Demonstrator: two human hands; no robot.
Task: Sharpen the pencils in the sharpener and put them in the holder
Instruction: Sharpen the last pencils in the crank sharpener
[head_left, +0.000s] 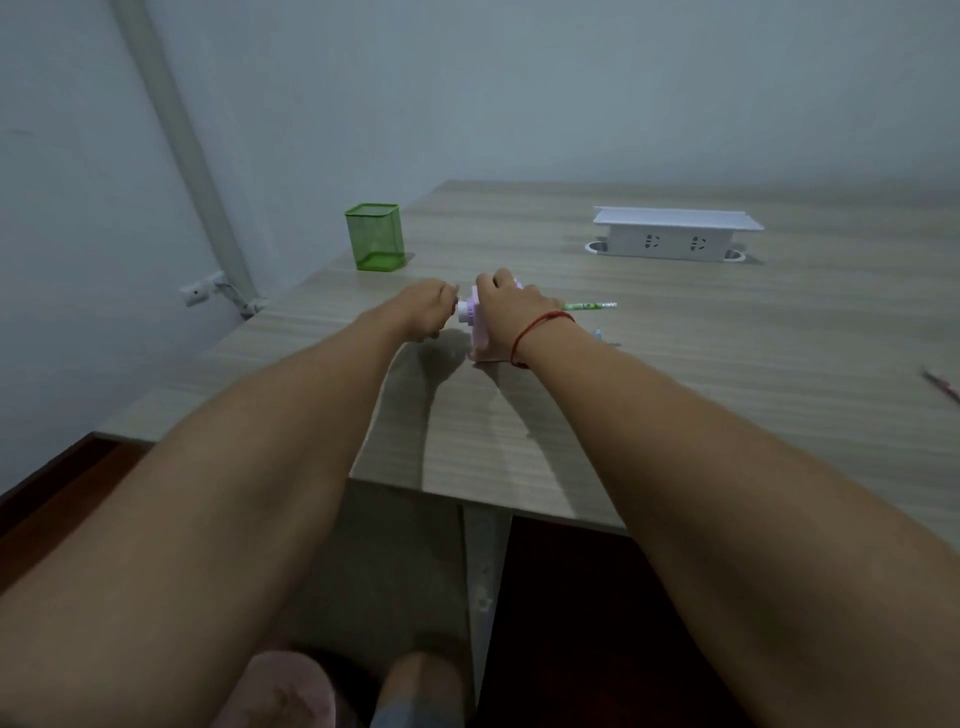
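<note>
Sharpening under way, first pencil by the look of it. Sharpener (480, 325), pink, sitting on worktop (675, 405) near the front-middle, pinned from above by right hand (511, 306), fingers wrapped over its top. Left hand (428, 309) closed at the white end piece on the sharpener's left side, presumably the crank; grip itself too small to make out in detail. Green pencil (589, 306) sticking out level from the sharpener's right side, past the right wrist, so seated in the feed hole. Holder (375, 236), green mesh, upright toward the back left of the worktop, well apart from the hands, nothing visible inside. Judged: none delivered yet. Small pale tip (599, 333) just beside the right wrist, possibly a second pencil, mostly hidden. Another thin dark-pink pencil (941, 383) lying at the far right edge, untouched. White socket box (675, 236) at the back right, not involved. Left to do: finish this one, carry it to the holder, then repeat for the rest.
</note>
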